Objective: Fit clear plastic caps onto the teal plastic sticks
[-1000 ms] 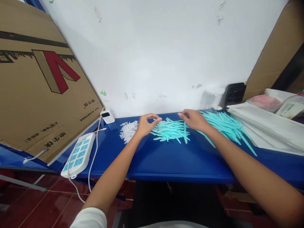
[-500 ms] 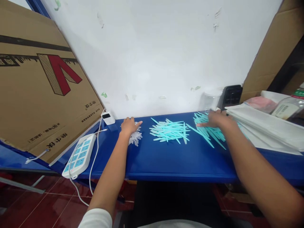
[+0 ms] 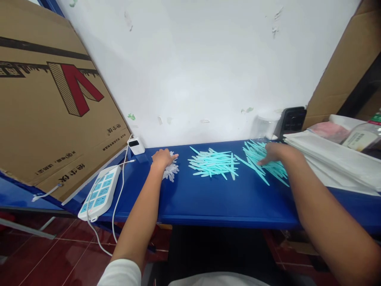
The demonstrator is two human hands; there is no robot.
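Note:
Three piles of small slender pieces lie in a row on the blue table (image 3: 196, 200). My left hand (image 3: 162, 159) rests on the left pile of translucent whitish pieces (image 3: 170, 171) and partly covers it. Its thumb sticks out to the right, apart from the fingers. The middle pile of turquoise sticks (image 3: 212, 163) lies untouched between my hands. My right hand (image 3: 275, 153) is over the right pile of turquoise sticks (image 3: 253, 159), thumb spread toward the middle and touching or just above the sticks. Its fingertips are partly hidden.
On the left are a large cardboard box (image 3: 56, 99), a white power strip (image 3: 101, 194) with cables, and a small white device (image 3: 136, 146). A clear container (image 3: 266, 125), a black device (image 3: 292, 121) and a stack of white sheets (image 3: 333, 163) stand on the right. A white wall (image 3: 193, 71) closes the back.
My right hand has drawn slightly right, its thumb moving right and down over the turquoise sticks, fingers less stretched. My left hand stays on its pile. The view has shifted slightly.

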